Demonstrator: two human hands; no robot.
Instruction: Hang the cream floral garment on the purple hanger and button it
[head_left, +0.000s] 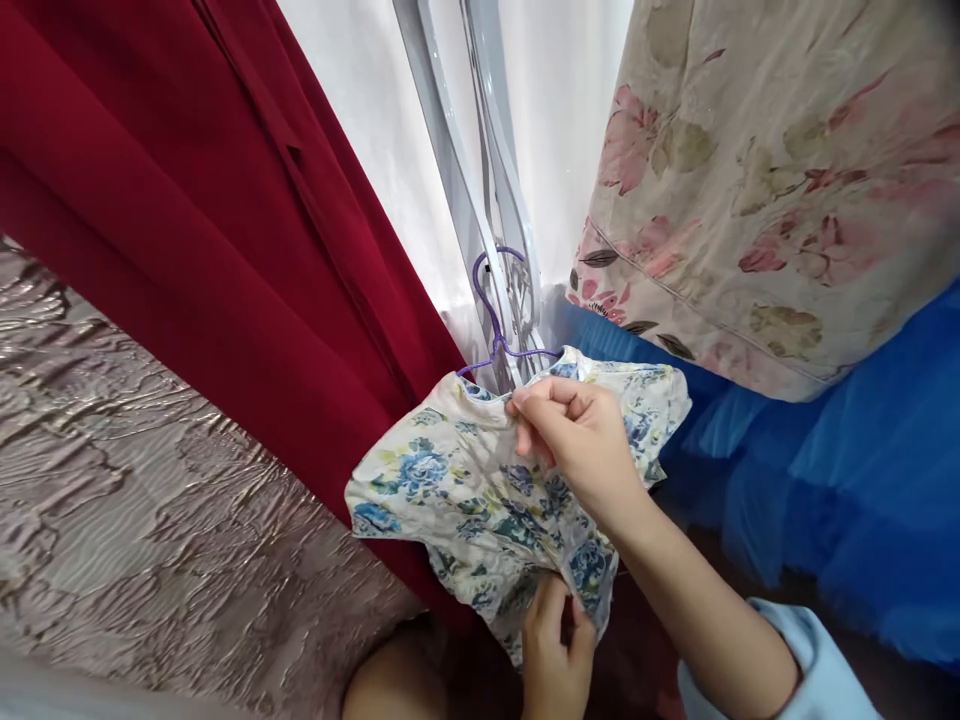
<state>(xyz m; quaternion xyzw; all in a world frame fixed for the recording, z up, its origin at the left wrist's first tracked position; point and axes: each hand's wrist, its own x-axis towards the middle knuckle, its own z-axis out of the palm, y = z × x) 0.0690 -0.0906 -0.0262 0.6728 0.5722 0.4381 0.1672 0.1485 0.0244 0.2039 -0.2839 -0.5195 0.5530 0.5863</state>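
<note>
A white blouse [420, 465] with blue flowers and green leaves hangs from a thin purple hanger [487, 290]. My right hand [577, 430] pinches the blouse at the middle of its neckline, thumb and forefinger pressed together. Lower on the front, my left hand [556, 640] has its fingers closed on the cloth along the front opening. Whatever small fastening may lie under the fingertips is hidden. The hanger's hook loops around shiny white curved bars [495, 190] above the blouse.
On the left a dark red curtain [247, 220] runs down beside a textured wall [135, 480]. Cream cloth with pink flowers [750, 200] hangs at the upper right, over blue gauzy fabric [840, 480]. White cloth [360, 110] is behind the bars.
</note>
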